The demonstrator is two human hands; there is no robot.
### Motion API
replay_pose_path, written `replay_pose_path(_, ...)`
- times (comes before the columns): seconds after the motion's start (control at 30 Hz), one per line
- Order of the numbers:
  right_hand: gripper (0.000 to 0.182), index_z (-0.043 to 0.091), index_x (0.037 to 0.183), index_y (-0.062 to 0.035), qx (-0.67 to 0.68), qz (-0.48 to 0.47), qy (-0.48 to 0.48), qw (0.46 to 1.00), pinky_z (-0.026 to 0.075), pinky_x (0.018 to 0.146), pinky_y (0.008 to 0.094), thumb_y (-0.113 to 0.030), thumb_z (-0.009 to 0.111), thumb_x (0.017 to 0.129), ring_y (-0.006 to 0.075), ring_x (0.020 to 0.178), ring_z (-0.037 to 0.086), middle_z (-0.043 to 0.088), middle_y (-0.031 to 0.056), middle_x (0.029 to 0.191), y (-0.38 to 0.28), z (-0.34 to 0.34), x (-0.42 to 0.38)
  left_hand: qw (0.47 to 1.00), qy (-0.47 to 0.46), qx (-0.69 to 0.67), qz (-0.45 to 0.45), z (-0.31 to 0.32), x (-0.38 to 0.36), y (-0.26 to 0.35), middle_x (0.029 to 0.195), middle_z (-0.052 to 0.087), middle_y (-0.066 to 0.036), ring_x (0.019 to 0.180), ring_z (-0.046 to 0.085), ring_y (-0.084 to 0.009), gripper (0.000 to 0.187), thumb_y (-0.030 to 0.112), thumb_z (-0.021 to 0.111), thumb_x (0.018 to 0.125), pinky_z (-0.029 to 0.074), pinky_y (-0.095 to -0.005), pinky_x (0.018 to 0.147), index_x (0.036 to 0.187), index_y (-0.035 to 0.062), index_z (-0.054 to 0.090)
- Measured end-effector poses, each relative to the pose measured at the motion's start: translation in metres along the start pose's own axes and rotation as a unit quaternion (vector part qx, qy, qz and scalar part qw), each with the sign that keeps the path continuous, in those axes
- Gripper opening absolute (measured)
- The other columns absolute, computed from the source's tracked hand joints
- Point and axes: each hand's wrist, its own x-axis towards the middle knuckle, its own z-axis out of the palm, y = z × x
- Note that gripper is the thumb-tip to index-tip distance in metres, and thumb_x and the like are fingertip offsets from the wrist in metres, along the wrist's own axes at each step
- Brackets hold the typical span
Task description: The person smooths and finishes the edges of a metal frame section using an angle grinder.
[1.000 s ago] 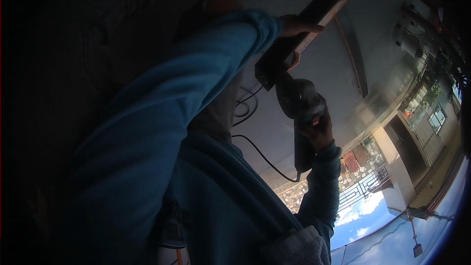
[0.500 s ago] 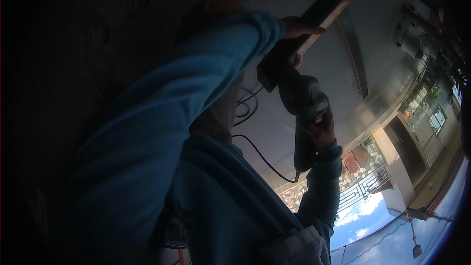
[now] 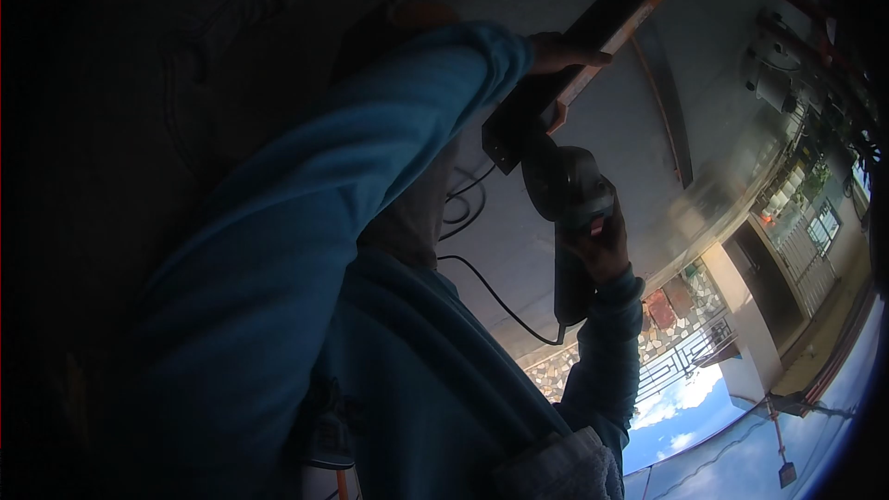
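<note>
Wrapped around a long dark metal beam (image 3: 611, 14) at the upper centre is my left hand (image 3: 560, 54), its fingers closed on the edge. Lower down, my right hand (image 3: 607, 241) grips the body of a dark angle grinder (image 3: 569, 185). The grinder's head is close to the beam's lower end; shadow hides whether they touch. A black cable (image 3: 500, 296) runs from the grinder's handle to the left and loops behind my clothing.
The scene appears rotated. A curved dark strip (image 3: 667, 102) lies on the grey floor (image 3: 519, 241) right of the beam. Metal equipment (image 3: 773, 65) is at the upper right. A pale pillar (image 3: 741, 306), patterned stonework (image 3: 690, 292) and a metal gate (image 3: 676, 361) appear at the lower right.
The grinder and my right hand have shifted slightly up and left. The beam's lower end has moved very slightly left; my left hand stays on the beam.
</note>
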Motion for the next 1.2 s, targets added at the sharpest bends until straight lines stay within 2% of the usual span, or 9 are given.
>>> replay_pose_path(0.23, 0.076, 0.043, 0.13, -0.0041, -0.029, 0.0, 0.011, 1.0, 0.051, 0.086, 0.0362, -0.009, 0.078, 0.063, 0.0216, 0.098, 0.057, 0.057, 0.0106, 0.111, -0.002, -0.001, 0.003, 1.0, -0.008, 0.011, 0.007, -0.001, -0.001, -0.001, 0.138, 0.046, -0.026, 0.13, 0.045, -0.0369, 0.1, 0.07, 0.061, 0.075, 0.033, -0.0441, 0.107, 0.141, -0.0021, 0.04)
replay_pose_path(0.43, 0.077, 0.042, 0.131, -0.0038, 0.009, 0.014, 0.01, 1.0, 0.05, 0.086, 0.0361, -0.009, 0.078, 0.063, 0.0214, 0.099, 0.057, 0.057, 0.0106, 0.111, 0.003, 0.001, 0.004, 1.0, -0.016, 0.009, 0.01, -0.002, 0.001, -0.002, 0.138, 0.045, -0.026, 0.13, 0.044, -0.0369, 0.1, 0.07, 0.061, 0.075, 0.033, -0.0442, 0.108, 0.141, -0.002, 0.04)
replay_pose_path(0.73, 0.075, 0.042, 0.13, -0.0048, -0.035, -0.015, 0.004, 0.999, 0.051, 0.086, 0.0361, -0.008, 0.078, 0.064, 0.0214, 0.099, 0.057, 0.057, 0.0101, 0.111, 0.001, 0.0, 0.005, 1.0, -0.027, 0.004, 0.013, -0.001, 0.002, -0.001, 0.139, 0.045, -0.026, 0.13, 0.044, -0.0369, 0.1, 0.07, 0.061, 0.075, 0.033, -0.0443, 0.108, 0.142, -0.0019, 0.04)
replay_pose_path(0.93, 0.075, 0.043, 0.13, -0.0048, -0.038, -0.006, 0.021, 0.999, 0.051, 0.085, 0.0349, -0.009, 0.078, 0.064, 0.0205, 0.098, 0.057, 0.058, 0.0096, 0.11, 0.0, 0.001, 0.005, 0.999, -0.04, -0.014, 0.024, -0.003, 0.008, -0.005, 0.139, 0.044, -0.026, 0.13, 0.044, -0.0369, 0.1, 0.07, 0.06, 0.075, 0.032, -0.0444, 0.108, 0.142, -0.0018, 0.039)
replay_pose_path(1.03, 0.074, 0.043, 0.13, -0.0047, -0.035, -0.033, 0.026, 0.999, 0.05, 0.085, 0.0343, -0.01, 0.078, 0.064, 0.0201, 0.098, 0.058, 0.058, 0.0095, 0.11, 0.008, -0.008, -0.001, 1.0, -0.009, 0.011, 0.02, -0.003, 0.019, -0.01, 0.14, 0.043, -0.026, 0.132, 0.042, -0.0368, 0.099, 0.07, 0.059, 0.076, 0.032, -0.0441, 0.108, 0.142, -0.0017, 0.039)
replay_pose_path(1.17, 0.074, 0.044, 0.13, -0.0041, -0.012, -0.006, 0.067, 0.998, 0.051, 0.085, 0.0347, -0.01, 0.077, 0.064, 0.0199, 0.098, 0.058, 0.058, 0.0097, 0.111, 0.017, -0.019, -0.012, 0.999, -0.037, -0.003, 0.001, -0.002, 0.008, -0.006, 0.14, 0.04, -0.029, 0.134, 0.038, -0.0391, 0.1, 0.069, 0.058, 0.077, 0.029, -0.0457, 0.111, 0.143, -0.0017, 0.035)
replay_pose_path(1.2, 0.075, 0.043, 0.13, -0.004, -0.022, -0.013, 0.068, 0.997, 0.051, 0.085, 0.0348, -0.01, 0.077, 0.064, 0.02, 0.098, 0.058, 0.058, 0.0097, 0.111, 0.019, -0.02, -0.013, 1.0, -0.006, 0.001, 0.007, 0.001, 0.007, -0.007, 0.134, 0.048, -0.026, 0.126, 0.047, -0.0367, 0.097, 0.069, 0.059, 0.075, 0.034, -0.0405, 0.106, 0.139, -0.0018, 0.041)
